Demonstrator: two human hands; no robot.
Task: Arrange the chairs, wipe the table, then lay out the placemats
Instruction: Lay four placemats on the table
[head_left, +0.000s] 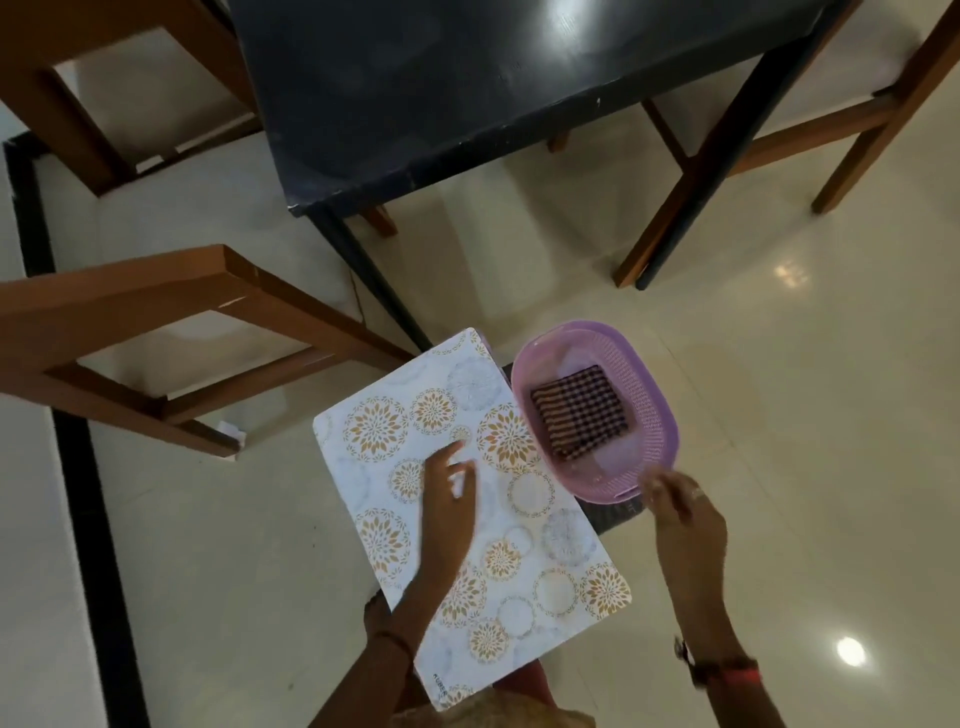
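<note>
Tabletop (467, 93), black and glossy, fills the upper middle of the view and carries nothing that shows. Wooden chairs ring it: one at the upper left (78, 62), one lower left (130, 322) angled away from the table, one at the right (857, 119).

Nearer the person, a patterned placemat (545, 571) lies flat on a low dark support of which only a corner shows; whether more mats lie beneath it cannot be told. Just beside it, to its right, stands a purple basket (652, 395) holding a folded checked cloth (576, 415).

The left hand (449, 512) is over the mat's middle, fingers relaxed and grasping nothing; contact with the mat is unclear. The right hand (685, 525) is at the basket's near rim, blurred, so I cannot tell whether it is released or pinching something.

The mat looks thin, light, smooth and fairly stiff, so it would likely slide under a flat palm. An overhanging edge or corner, pinched from above and below, seems the best hold.
</note>
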